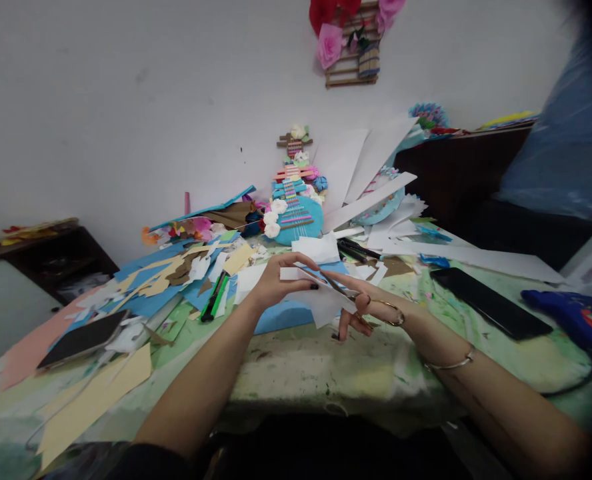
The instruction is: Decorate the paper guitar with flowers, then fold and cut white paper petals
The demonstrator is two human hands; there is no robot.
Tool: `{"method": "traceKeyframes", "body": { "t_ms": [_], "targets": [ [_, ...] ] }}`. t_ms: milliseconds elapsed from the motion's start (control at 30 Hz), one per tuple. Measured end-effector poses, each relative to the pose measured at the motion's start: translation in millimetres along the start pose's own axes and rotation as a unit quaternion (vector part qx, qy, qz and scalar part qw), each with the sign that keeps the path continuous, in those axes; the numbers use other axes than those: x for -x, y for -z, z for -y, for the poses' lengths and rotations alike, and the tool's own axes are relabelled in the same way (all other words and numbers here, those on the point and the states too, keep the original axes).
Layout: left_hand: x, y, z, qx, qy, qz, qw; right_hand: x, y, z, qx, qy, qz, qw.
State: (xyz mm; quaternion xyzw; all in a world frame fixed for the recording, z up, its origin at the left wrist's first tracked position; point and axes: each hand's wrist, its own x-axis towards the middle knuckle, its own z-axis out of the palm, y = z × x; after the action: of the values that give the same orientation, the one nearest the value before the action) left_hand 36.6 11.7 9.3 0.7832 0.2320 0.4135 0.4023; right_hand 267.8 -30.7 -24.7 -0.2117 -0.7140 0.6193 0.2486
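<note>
My left hand (282, 280) pinches a piece of white paper (326, 303) between thumb and fingers, a little above the table's front part. In my right hand (359, 310) is a pair of scissors (376, 303) with gold-coloured handles, its loops around my fingers. The dark blades point up and left, against the paper near its upper edge. Whether the blades are apart is hard to make out. Below the paper, a blue sheet (283, 317) lies on the table.
Paper scraps cover the left side, with a green marker (215, 297) and a dark tablet-like device (83, 339). A black phone (491, 302) and a blue glue gun (573, 313) lie at the right. Behind stands a guitar-shaped paper craft (301, 220); black pens (353, 250) lie before it.
</note>
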Motion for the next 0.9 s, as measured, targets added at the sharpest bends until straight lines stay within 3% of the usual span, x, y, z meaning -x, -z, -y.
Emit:
{"method": "traceKeyframes", "body": {
  "t_ms": [233,633,800,900],
  "targets": [
    [-0.9,0.1,0.6,-0.030,-0.037,0.010,0.999,-1.1,-7.2,4.7,0.003,0.012,-0.019,1.000],
    [0.4,4.2,2.9,-0.018,0.005,0.006,1.000,-1.6,-8.5,3.5,0.015,0.006,-0.036,0.999],
    [-1.3,19.1,-1.8,0.093,0.029,0.103,0.990,0.1,-6.2,2.4,0.025,0.011,-0.066,0.997],
    [-1.9,28.1,-3.4,0.142,0.041,0.128,0.981,0.5,-6.2,2.2,0.058,-0.016,-0.076,0.995]
  ]
}}
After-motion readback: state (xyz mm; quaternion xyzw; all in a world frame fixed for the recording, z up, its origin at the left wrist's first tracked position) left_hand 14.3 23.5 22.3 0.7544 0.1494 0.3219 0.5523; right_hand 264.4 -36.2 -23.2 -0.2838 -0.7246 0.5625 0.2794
